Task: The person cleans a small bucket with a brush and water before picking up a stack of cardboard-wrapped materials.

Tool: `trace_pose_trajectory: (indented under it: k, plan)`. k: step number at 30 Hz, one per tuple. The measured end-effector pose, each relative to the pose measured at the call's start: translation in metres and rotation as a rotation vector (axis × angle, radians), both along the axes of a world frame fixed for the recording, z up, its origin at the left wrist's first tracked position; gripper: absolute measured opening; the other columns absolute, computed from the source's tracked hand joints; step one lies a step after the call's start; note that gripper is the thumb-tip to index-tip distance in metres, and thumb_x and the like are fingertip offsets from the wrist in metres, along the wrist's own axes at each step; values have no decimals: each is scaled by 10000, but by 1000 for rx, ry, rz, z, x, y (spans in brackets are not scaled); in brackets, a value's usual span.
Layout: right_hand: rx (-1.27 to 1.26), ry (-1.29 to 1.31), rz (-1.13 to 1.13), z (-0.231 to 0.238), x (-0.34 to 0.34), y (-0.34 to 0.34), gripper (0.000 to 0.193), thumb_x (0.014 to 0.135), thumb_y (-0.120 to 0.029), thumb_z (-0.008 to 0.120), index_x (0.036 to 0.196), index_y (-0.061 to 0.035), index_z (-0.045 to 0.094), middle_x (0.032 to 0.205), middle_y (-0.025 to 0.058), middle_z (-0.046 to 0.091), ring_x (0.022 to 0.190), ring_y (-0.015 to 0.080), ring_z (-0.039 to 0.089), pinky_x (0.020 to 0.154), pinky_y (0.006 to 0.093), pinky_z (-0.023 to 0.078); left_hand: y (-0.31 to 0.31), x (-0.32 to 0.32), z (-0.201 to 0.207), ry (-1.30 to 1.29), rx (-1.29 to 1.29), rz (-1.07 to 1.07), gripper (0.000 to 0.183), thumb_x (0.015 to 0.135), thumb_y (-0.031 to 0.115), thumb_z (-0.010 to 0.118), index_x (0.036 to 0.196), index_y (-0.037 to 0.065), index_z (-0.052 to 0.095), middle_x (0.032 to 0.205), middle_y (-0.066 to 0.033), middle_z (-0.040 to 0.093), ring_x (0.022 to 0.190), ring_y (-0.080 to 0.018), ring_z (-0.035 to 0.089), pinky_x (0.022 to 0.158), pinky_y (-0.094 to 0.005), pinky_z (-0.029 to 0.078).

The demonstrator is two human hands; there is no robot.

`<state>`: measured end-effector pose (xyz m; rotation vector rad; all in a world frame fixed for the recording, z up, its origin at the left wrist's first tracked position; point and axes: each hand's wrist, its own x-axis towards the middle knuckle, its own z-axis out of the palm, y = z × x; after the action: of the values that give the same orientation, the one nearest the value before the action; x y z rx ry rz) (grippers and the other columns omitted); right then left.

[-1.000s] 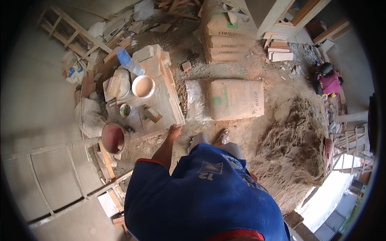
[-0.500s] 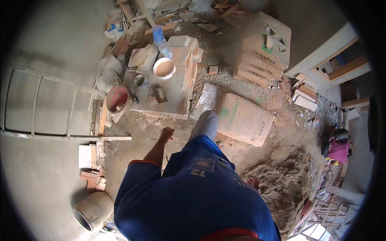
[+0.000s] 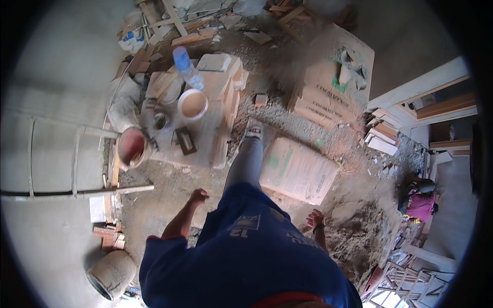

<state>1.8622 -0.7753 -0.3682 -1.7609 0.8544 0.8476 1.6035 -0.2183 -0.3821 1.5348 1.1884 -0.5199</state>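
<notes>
My left hand (image 3: 198, 196) hangs over the dirt floor with its fingers loosely curled and nothing visible in them. To the right of my body, my right hand (image 3: 315, 219) is held out with its fingers apart and bent; it holds nothing. Nearest to it lie a flat brown paper sack (image 3: 295, 167) and a heap of sand (image 3: 354, 231). Ahead of my left hand stands a low dusty platform (image 3: 218, 131). It bears a white tub of tan material (image 3: 193, 104), a float with a handle (image 3: 185, 141), a small can (image 3: 162, 121) and a blue-capped plastic bottle (image 3: 188, 68).
A reddish bucket (image 3: 132, 147) stands by the platform's left side. Stacked sacks (image 3: 334, 77), the top one torn, stand far right. One loose brick (image 3: 261, 100) lies between. A co-worker in magenta (image 3: 420, 203) crouches at the right. A barrel-shaped container (image 3: 111, 274) lies lower left.
I have stepped forward, one foot now past the flat sack's left edge. My right hand has swung forward into fuller view. My left hand has drawn back toward my body.
</notes>
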Motion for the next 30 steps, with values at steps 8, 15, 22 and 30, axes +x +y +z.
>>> trace_pose_trajectory:
  k: [8, 15, 22, 30]
  plan:
    - [108, 445, 554, 95, 75, 83, 291, 881, -124, 539, 1168, -121, 586, 838, 58, 641, 611, 158, 579, 514, 323, 481, 41, 72, 118, -72, -280, -478, 76, 776, 106, 656, 811, 39, 644, 747, -49, 665, 733, -143, 618, 673, -293, 478]
    - [-6, 299, 710, 189, 133, 166, 281, 873, -129, 548, 1150, -118, 595, 843, 61, 646, 624, 160, 586, 528, 322, 484, 79, 123, 203, -48, -368, -460, 81, 779, 110, 653, 819, 40, 646, 754, -49, 667, 738, -144, 618, 677, -294, 478]
    - [-54, 69, 667, 227, 226, 242, 272, 865, -134, 557, 1132, -116, 604, 849, 64, 650, 638, 161, 593, 543, 321, 488, 111, 169, 224, -45, -336, -383, 87, 782, 115, 651, 827, 41, 647, 762, -50, 668, 742, -146, 618, 680, -295, 478]
    - [-41, 118, 769, 211, 287, 282, 261, 856, -139, 567, 1112, -112, 614, 856, 68, 655, 654, 163, 601, 560, 320, 491, 138, 214, 240, -20, -295, -278, 93, 785, 120, 648, 836, 42, 648, 770, -50, 669, 748, -148, 619, 684, -295, 477]
